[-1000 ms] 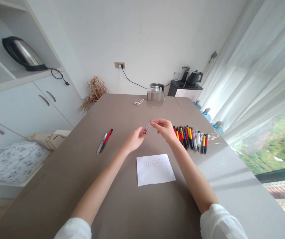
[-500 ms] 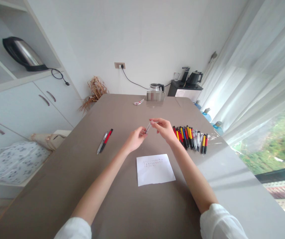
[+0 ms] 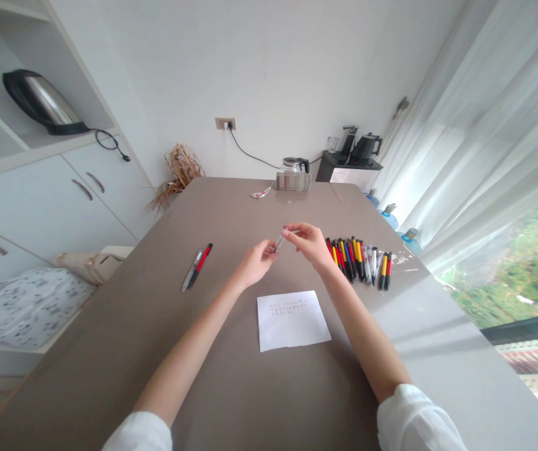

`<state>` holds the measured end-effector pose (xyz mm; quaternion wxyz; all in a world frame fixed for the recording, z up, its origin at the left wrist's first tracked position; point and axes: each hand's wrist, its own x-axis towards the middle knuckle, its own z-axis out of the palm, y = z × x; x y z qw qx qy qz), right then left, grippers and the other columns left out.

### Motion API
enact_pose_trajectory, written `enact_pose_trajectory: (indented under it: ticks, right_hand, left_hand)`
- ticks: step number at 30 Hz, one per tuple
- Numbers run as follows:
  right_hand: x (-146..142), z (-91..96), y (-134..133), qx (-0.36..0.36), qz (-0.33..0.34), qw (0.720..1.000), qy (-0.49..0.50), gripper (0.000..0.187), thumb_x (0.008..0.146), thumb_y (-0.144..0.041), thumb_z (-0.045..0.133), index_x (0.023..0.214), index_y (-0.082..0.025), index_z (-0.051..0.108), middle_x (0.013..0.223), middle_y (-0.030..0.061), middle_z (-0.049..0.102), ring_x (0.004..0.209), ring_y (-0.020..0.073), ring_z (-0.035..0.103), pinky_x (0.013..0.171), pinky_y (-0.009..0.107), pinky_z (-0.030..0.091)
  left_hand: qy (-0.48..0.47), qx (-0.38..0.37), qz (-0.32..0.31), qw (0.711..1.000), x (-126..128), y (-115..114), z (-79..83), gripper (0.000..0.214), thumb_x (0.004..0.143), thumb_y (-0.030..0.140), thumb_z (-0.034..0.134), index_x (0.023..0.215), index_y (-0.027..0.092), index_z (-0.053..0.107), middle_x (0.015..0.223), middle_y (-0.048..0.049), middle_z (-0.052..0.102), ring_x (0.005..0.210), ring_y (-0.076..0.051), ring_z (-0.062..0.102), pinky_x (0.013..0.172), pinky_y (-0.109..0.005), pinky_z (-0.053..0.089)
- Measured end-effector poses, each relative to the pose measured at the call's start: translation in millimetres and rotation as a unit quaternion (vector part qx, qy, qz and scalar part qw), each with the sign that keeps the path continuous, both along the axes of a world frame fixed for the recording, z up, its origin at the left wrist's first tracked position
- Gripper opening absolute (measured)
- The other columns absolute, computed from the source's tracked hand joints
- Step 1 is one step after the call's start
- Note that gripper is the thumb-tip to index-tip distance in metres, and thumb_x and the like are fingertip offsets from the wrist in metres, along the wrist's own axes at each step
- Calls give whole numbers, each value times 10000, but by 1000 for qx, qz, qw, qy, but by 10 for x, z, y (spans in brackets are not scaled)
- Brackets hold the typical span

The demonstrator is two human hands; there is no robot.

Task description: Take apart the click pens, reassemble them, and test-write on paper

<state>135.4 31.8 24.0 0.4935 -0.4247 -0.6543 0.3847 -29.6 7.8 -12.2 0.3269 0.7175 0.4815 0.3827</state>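
Note:
Above the middle of the table, a clear pen (image 3: 279, 242) slants between my two hands. My left hand (image 3: 259, 259) is closed on its lower end. With thumb and fingertips, my right hand (image 3: 307, 242) pinches the upper end. Nearer to me lies a white sheet of paper (image 3: 294, 329) with several lines of writing. Off to the left, a clear pen (image 3: 192, 269) rests beside a red and black pen (image 3: 200, 266). To the right of my right hand is a row of several pens (image 3: 353, 257) in red, yellow, blue, clear and white, lying side by side.
At the table's (image 3: 222, 219) far edge stand a pixelated box (image 3: 293, 181) and a glass pot (image 3: 293, 164), with a small red and white wrapper (image 3: 261, 193) nearby. A black kettle (image 3: 366, 148) sits on a cabinet behind. White curtains (image 3: 475, 138) hang at the right.
Both hands keep their hold on the pen; my right fingertips have shifted very slightly at its upper end. The view has moved a touch.

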Motion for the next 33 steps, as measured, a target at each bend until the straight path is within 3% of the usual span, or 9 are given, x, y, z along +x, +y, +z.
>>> enact_pose_trajectory:
  ticks: [3,6,11,16,21,27,33]
  right_hand:
    - [0,2,-4,12,15,1000,-1,349,658,-431,573,882,-168,622,884,62,629,695,138,566,462,202,411]
    - [0,-2,-5,16,-1,1000,-15,318,639,-427,595,802,-155,618,811,57,629,674,134,561,475,204,416]
    - [-6,-2,-2,2,27,1000,-4,348,655,-434,576,876,-167,607,885,64,620,703,139,562,469,203,421]
    - [-2,-4,2,-1,6,1000,-2,343,622,-434,610,823,-157,595,796,50,620,647,124,550,460,197,415]
    - [-10,-14,5,-14,56,998,7,347,658,-439,569,875,-171,609,903,64,622,687,135,561,461,204,418]
    - [-17,-53,19,-4,-18,1000,-4,315,614,-445,604,724,-150,607,701,41,625,616,130,557,490,220,410]
    - [-13,7,-25,-28,69,997,22,332,694,-409,535,924,-188,628,943,52,626,778,147,563,558,218,436]
  left_hand:
    - [-1,0,-2,1000,-3,-1,-1,206,763,304,478,932,188,496,856,-49,596,745,-141,576,672,-288,453]
    - [-5,1,-4,1000,-3,-3,1,201,761,300,482,925,184,499,857,-51,598,758,-141,577,688,-290,452]
    - [-12,-4,-6,1000,1,0,2,203,759,301,485,923,182,499,863,-55,599,763,-145,578,690,-293,454]
    - [-10,0,-10,1000,2,3,4,204,761,301,482,928,185,499,861,-56,600,773,-148,577,710,-300,448]
    - [-8,0,-13,1000,-4,1,1,199,763,303,478,925,189,499,863,-55,599,776,-151,578,707,-301,447]
    - [-14,-16,-29,999,8,-4,-9,209,762,295,484,939,188,510,863,-59,612,769,-152,589,712,-300,448]
    - [-24,-19,-26,999,10,-17,15,211,756,290,492,932,175,513,864,-63,623,755,-153,597,679,-296,463]
